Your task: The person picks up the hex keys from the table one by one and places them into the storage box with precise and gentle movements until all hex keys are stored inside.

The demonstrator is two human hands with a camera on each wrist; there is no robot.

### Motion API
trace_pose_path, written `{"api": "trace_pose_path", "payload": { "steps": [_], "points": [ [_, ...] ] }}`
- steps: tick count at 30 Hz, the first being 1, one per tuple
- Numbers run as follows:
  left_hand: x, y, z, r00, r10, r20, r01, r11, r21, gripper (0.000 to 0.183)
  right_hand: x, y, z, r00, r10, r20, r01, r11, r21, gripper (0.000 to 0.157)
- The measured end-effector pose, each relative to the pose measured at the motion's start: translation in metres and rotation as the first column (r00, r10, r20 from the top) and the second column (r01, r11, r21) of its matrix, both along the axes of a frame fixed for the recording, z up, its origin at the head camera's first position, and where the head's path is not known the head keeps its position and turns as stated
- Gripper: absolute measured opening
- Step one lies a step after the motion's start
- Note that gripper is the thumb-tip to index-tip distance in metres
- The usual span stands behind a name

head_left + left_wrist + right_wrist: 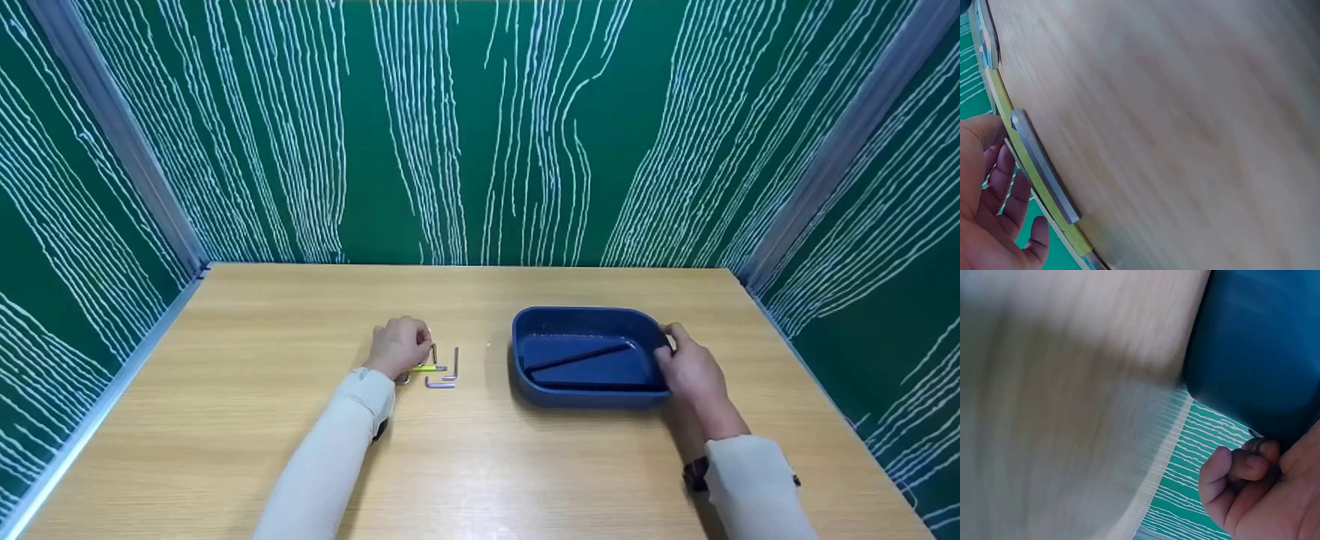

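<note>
My left hand (401,346) reaches down to a small group of hex keys on the table. Its thumb and fingertips come together there; whether they pinch a key is hidden. Among the keys lies a yellow-green rod (427,368) with metal ends. In the left wrist view a grey hex key (1047,169) lies along the yellow rod (1081,239), beside the partly curled left fingers (1013,205). At the right my right hand (694,375) grips the right rim of a dark blue plastic box (592,400). In the right wrist view its fingers (1247,467) are curled beside the box (1258,343).
Two L-shaped hex keys, one standing lengthwise (457,361) and one crosswise (440,385), lie right of the left hand. Inside the box runs a slanted dark strip (577,358). Green panels (510,150) with white wavy lines enclose the wooden table (465,465).
</note>
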State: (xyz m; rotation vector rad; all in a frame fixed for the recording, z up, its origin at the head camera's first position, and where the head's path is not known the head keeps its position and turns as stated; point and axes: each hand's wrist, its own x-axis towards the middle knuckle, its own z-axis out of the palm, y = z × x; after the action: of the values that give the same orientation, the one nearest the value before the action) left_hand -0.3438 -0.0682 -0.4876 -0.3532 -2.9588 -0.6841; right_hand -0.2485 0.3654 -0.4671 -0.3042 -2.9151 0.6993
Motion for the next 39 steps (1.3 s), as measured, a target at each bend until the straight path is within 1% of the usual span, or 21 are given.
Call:
{"api": "trace_pose_path", "payload": {
  "steps": [6,12,19,23,29,31,35,39],
  "points": [
    [-0.0001,0.0001,0.0006,0.999,0.039,-0.007,-0.039,0.999,0.017,0.008,0.0007,-0.0001,0.0008,1.000,0.000,-0.004,0.000,1.000,0.003,0.040],
    [-0.0014,-0.0010,-0.0003,0.998,0.062,-0.029,-0.060,0.996,0.063,0.008,0.0013,-0.0003,0.0021,1.000,0.011,0.013,-0.011,1.000,-0.014,0.041],
    [0.0008,-0.0036,0.0004,0.998,0.041,-0.052,-0.037,0.996,0.077,0.009,0.0014,-0.0010,0.0012,0.999,0.008,-0.037,-0.007,1.000,0.019,0.039],
    [0.0015,-0.0033,0.0015,0.998,0.041,-0.037,-0.037,0.994,0.099,0.009,0.0016,-0.0002,0.0010,1.000,0.007,-0.016,-0.007,1.000,0.009,0.040],
    [0.0012,-0.0007,0.0032,1.000,0.018,-0.005,-0.017,0.987,0.160,0.008,0.0011,-0.0001,0.0018,1.000,0.005,0.009,-0.005,1.000,-0.002,0.042],
    [0.0011,0.0003,0.0036,1.000,0.012,-0.006,-0.010,0.986,0.165,0.008,0.0001,-0.0004,0.0018,1.000,0.000,0.019,0.000,1.000,-0.009,0.042],
    [0.0021,0.0032,0.0047,0.999,-0.006,-0.039,0.012,0.988,0.156,0.007,-0.0009,-0.0002,0.0012,1.000,-0.006,0.018,0.006,1.000,-0.013,0.042],
    [0.0047,0.0056,0.0056,0.997,-0.010,-0.077,0.021,0.989,0.148,0.008,-0.0005,0.0007,0.0005,1.000,0.007,0.016,-0.006,1.000,-0.012,0.042]
  ]
}}
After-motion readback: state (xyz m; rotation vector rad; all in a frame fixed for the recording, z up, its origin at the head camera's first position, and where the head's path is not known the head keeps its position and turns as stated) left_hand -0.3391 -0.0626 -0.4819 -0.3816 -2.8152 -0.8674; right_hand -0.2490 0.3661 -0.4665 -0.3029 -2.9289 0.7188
